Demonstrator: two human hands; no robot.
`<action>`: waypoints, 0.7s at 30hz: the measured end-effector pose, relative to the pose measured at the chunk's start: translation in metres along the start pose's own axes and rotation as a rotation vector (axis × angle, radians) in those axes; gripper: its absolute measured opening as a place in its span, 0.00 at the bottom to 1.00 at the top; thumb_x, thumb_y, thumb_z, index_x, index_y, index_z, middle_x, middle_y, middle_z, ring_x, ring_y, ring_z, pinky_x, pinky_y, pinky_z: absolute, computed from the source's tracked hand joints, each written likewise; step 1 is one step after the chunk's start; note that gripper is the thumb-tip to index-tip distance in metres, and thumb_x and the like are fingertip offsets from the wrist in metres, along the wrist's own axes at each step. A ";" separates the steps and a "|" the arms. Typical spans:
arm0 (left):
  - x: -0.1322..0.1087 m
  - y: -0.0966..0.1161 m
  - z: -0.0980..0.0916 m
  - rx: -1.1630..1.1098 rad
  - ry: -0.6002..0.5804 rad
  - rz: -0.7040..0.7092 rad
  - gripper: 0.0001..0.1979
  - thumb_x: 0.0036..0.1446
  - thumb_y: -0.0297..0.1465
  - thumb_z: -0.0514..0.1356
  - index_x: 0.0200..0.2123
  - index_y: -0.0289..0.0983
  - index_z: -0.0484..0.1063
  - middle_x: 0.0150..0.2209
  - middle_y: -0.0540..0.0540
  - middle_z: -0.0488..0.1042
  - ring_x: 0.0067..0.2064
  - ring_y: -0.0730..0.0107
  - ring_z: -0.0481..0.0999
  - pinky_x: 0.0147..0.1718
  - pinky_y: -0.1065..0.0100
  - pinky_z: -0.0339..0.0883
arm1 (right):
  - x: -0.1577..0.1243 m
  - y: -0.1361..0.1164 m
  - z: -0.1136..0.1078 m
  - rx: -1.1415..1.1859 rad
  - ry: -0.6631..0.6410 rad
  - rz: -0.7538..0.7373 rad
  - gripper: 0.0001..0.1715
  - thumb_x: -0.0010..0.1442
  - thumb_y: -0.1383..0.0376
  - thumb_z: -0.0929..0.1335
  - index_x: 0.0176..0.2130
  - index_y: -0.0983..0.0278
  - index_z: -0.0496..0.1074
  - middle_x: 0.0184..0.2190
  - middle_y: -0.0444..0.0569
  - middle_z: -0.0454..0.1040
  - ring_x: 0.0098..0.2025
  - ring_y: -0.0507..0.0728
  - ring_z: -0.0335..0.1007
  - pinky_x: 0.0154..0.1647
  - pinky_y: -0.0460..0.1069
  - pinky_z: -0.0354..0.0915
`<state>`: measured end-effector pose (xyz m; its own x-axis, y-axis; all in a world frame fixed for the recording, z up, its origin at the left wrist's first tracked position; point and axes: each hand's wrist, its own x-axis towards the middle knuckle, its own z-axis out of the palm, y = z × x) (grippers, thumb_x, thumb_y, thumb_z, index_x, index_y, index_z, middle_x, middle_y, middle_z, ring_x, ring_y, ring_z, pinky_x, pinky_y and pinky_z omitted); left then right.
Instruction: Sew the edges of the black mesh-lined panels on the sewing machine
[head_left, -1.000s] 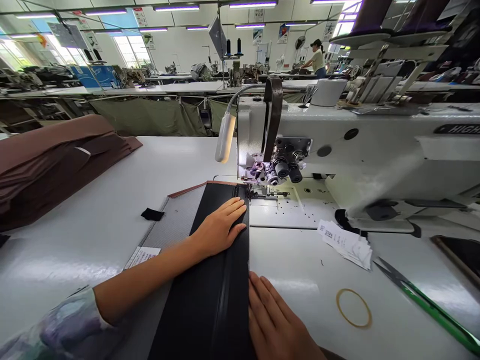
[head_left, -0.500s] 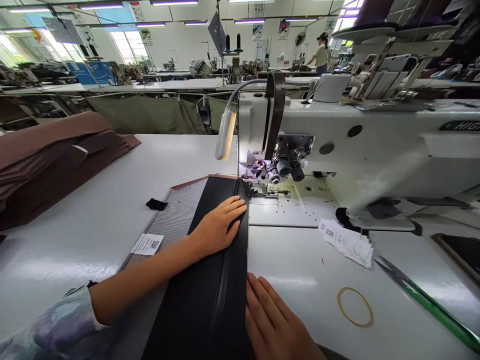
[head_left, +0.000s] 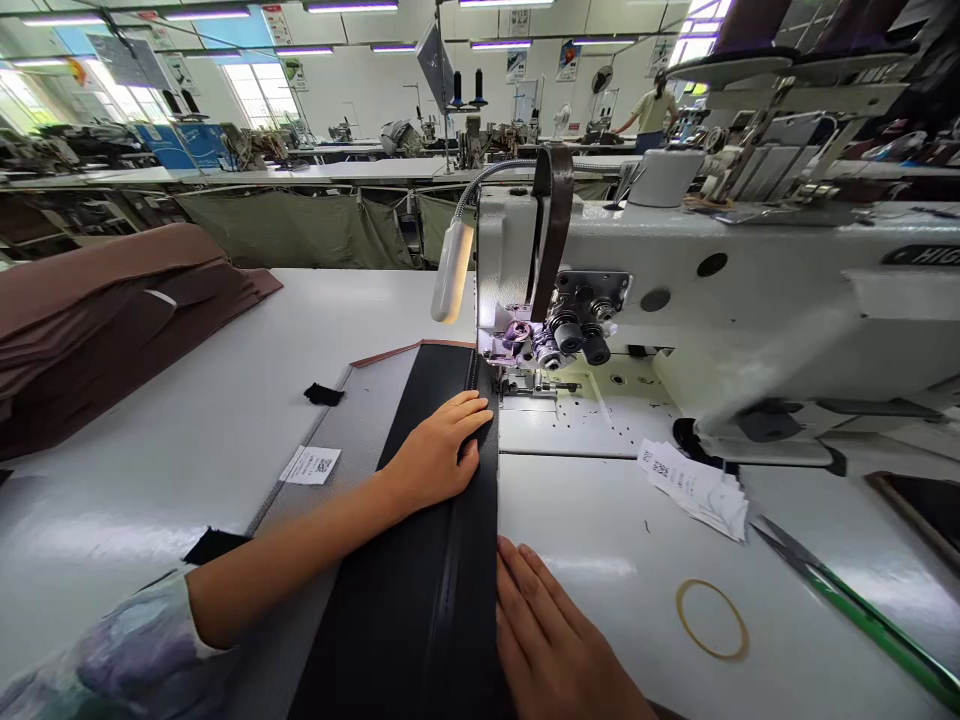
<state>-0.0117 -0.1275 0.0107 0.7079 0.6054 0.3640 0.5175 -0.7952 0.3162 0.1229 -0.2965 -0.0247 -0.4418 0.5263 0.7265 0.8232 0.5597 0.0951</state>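
Note:
A long black fabric panel [head_left: 405, 590] with a zipper-like seam runs up to the presser foot [head_left: 534, 384] of a white sewing machine [head_left: 750, 310]. Grey mesh [head_left: 367, 410] with a brown edge and a white label [head_left: 310, 465] extends on its left. My left hand [head_left: 439, 450] lies flat on the black panel just below the presser foot, fingers stretched out. Along the panel's right edge, my right hand [head_left: 551, 630] rests with its fingers extended side by side, its thumb not clearly visible.
Brown folded fabric [head_left: 112, 320] is stacked at the left. On the right lie white labels [head_left: 694, 485], a yellow ring [head_left: 712, 618], green-handled scissors [head_left: 862, 610] and a dark tray-like object [head_left: 922, 515]. A lamp [head_left: 453, 272] hangs beside the machine. A person [head_left: 651, 112] stands far behind.
The black panel and mesh have shifted slightly forward, carrying the label up and right. My hands have barely moved. The person in the background has changed posture.

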 end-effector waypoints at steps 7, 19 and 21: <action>0.002 0.003 -0.001 0.009 0.000 -0.028 0.24 0.50 0.20 0.52 0.51 0.33 0.70 0.56 0.41 0.68 0.62 0.59 0.61 0.62 0.54 0.58 | 0.004 0.004 -0.001 0.011 -0.006 -0.028 0.20 0.55 0.80 0.56 0.34 0.76 0.75 0.40 0.63 0.76 0.49 0.67 0.71 0.47 0.55 0.73; 0.001 0.006 -0.003 0.002 0.008 -0.047 0.26 0.47 0.19 0.53 0.51 0.30 0.71 0.56 0.41 0.69 0.62 0.58 0.61 0.63 0.56 0.58 | 0.004 0.005 0.005 0.036 -0.038 -0.025 0.18 0.55 0.79 0.57 0.35 0.77 0.74 0.42 0.65 0.75 0.50 0.69 0.70 0.47 0.58 0.73; 0.001 0.006 -0.003 0.001 0.008 -0.047 0.26 0.46 0.19 0.53 0.51 0.31 0.71 0.56 0.41 0.69 0.62 0.58 0.61 0.62 0.55 0.59 | 0.005 0.004 0.006 0.035 -0.029 -0.017 0.18 0.55 0.79 0.57 0.35 0.77 0.74 0.42 0.65 0.75 0.51 0.69 0.70 0.47 0.58 0.73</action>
<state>-0.0097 -0.1315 0.0151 0.6787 0.6423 0.3562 0.5505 -0.7659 0.3322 0.1222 -0.2878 -0.0246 -0.4663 0.5343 0.7051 0.8027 0.5906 0.0833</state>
